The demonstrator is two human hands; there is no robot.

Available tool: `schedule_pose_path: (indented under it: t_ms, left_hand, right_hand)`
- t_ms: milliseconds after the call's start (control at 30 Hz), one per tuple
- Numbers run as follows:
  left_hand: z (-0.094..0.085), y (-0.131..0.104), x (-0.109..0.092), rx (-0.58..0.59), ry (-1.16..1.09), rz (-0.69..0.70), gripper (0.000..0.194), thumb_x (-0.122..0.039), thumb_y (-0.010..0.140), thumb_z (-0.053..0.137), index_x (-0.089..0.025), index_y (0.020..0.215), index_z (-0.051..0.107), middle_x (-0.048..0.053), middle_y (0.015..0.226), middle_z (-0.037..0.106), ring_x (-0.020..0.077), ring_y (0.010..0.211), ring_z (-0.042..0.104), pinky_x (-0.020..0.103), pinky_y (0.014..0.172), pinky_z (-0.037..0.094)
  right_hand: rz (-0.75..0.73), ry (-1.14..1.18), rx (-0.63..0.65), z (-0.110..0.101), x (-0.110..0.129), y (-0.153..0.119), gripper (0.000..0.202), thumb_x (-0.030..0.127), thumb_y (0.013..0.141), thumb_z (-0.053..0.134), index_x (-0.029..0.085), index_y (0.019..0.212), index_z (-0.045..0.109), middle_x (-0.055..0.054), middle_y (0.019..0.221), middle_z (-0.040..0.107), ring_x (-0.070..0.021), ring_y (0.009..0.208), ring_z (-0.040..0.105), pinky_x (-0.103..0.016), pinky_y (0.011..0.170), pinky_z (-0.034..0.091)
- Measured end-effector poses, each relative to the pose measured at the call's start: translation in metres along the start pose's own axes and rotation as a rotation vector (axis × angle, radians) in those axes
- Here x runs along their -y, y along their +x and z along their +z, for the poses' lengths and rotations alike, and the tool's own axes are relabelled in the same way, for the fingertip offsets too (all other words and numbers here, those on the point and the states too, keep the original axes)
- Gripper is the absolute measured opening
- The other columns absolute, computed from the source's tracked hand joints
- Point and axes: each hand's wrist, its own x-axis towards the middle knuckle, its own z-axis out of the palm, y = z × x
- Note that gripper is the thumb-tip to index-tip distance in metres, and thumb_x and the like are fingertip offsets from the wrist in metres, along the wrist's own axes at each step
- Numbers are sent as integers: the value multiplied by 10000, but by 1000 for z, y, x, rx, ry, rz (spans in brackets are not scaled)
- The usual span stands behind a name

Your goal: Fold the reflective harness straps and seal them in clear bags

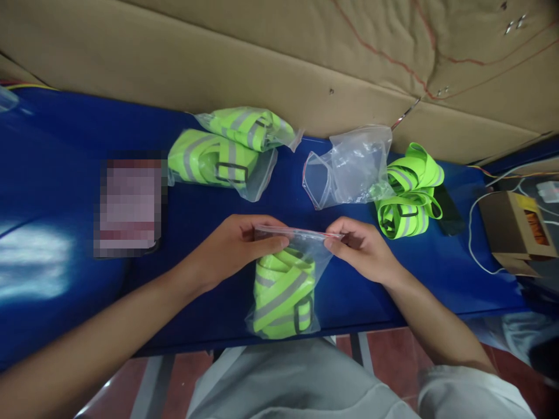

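Observation:
A clear zip bag (325, 256) with a red-edged top lies at the front of the blue table, between my hands. Inside it is a folded neon-green reflective strap (279, 297) with grey stripes and a black buckle. My left hand (248, 238) pinches the left part of the bag's top edge, thumb in front. At the right end of that same edge, the thumb and fingers of my right hand (360, 244) are closed on the bag. Whether the seal is pressed together I cannot tell.
Two bagged green straps (209, 157) lie behind, to the left. Flat zip bags (358, 163) rest at the back middle, beside loose rolled straps (408, 198). A blurred-out flat object (128, 203) is at left. A cardboard box (515, 227) and white cable (470, 233) stand right.

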Motion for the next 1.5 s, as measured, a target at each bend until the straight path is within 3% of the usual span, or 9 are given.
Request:
schedule_pose_path:
  t_ms: [333, 700, 1000, 1500]
  left_hand:
    - [8, -3, -6, -19, 119, 59, 237, -389, 803, 853, -184, 918, 824, 12, 808, 747, 134, 739, 644, 196, 670, 473]
    - [11, -5, 4, 63, 123, 48, 315, -456, 845, 828, -170, 975, 805, 27, 863, 751, 155, 779, 661, 218, 705, 497]
    - [17, -6, 8, 92, 178, 47, 297, -455, 875, 793, -183, 993, 801, 24, 874, 748, 154, 795, 635, 227, 699, 466]
    - [23, -6, 7, 100, 228, 83, 283, -438, 878, 759, -167, 950, 793, 33, 858, 736, 159, 767, 623, 236, 663, 448]
  right_hand:
    - [10, -24, -3, 4, 1, 1, 179, 330, 945, 746, 183, 877, 670, 5, 784, 616, -106, 701, 542, -222, 640, 438]
    - [-18, -105, 25, 8, 8, -1, 97, 237, 931, 706, 178, 870, 657, 30, 759, 618, -79, 663, 531, -203, 624, 412]
    - [21, -113, 54, 10, 11, -1, 112, 276, 914, 732, 174, 896, 689, 2, 794, 668, -102, 690, 577, -208, 632, 444]
    - [-66, -200, 56, 18, 13, 0, 66, 222, 911, 724, 184, 873, 685, 23, 778, 690, -90, 665, 583, -220, 617, 423]
